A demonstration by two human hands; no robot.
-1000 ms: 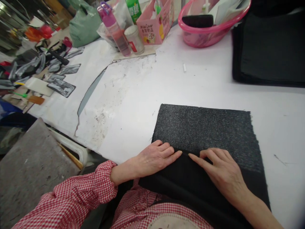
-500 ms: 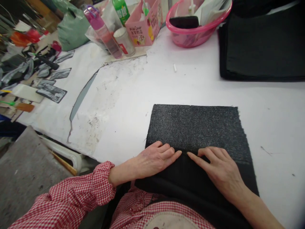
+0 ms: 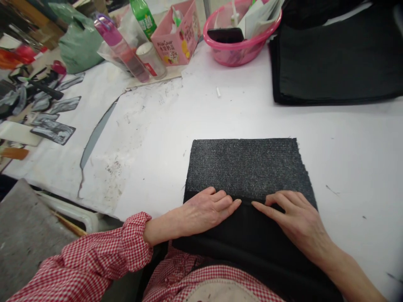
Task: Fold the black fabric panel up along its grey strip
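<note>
Red-and-white checked sleeve (image 3: pixel 103 262)

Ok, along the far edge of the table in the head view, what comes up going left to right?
Green bag → purple bottle → green bottle → pink carton → pink basin → stack of black sheets.

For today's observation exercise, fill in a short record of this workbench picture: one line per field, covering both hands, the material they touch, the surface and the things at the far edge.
left hand: flat, palm down, on the near folded part of the dark fabric
right hand: flat, fingers pointing left, on the same fold
dark fabric: grey ribbed piece, near edge folded over in black
table: white covering, scuffed and torn at left
far edge: pink basin, pink carton, green bottle, black stack
sleeve: red-and-white check
</note>
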